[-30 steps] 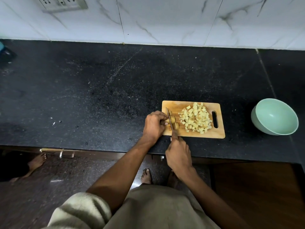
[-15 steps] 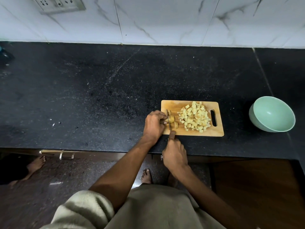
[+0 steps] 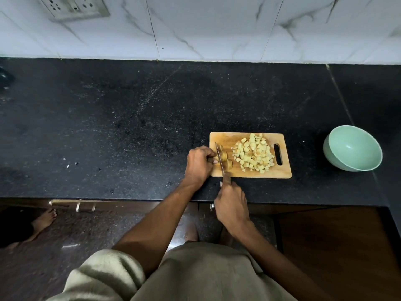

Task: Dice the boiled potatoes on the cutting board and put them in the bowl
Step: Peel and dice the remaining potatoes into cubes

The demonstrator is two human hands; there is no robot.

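Head view: left hand pinning potato piece at board's left end, right hand gripping knife, blade mid-slice. Diced pile mid-board. Bowl well right, looks empty. Next: finish dicing, then transfer.

A wide stretch of black counter is lying open to the left of the cutting board and behind it, up to the tiled wall. Between the board and the green bowl a bare strip of counter is leaving room for a hand to pass. On the board, the pile of diced potato is taking up the right half, and the left hand, the knife and the right hand are crowding the left end and the near edge.
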